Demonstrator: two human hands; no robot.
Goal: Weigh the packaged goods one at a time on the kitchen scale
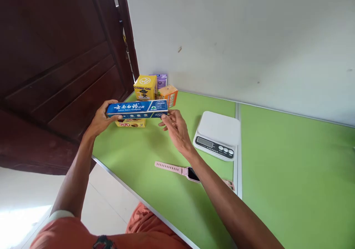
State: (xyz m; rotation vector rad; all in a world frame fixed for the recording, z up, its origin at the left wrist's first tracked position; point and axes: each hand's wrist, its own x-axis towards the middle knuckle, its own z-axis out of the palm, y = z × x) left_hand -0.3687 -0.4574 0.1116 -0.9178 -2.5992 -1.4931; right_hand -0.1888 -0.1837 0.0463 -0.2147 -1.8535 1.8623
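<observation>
A long blue toothpaste box (pixel 133 109) is held level above the green table, its printed front turned toward me. My left hand (pixel 104 117) grips its left end, thumb along the lower edge. At the right end, my right hand (pixel 176 127) pinches a corner between thumb and fingers. Behind and below the toothpaste box, a small yellow box (pixel 133 123) is partly hidden. A pink-strapped smartwatch (pixel 192 174) lies on the table under my right forearm, which covers part of it.
A white digital kitchen scale (pixel 219 130) rests right of my right hand. Toward the wall stand a yellow "COME ON" box (pixel 145 86), an orange box (pixel 172 95) and a purple package (pixel 162 80). A dark wooden door (pixel 55 75) is at the left. The green table (pixel 291 160) has a metal seam.
</observation>
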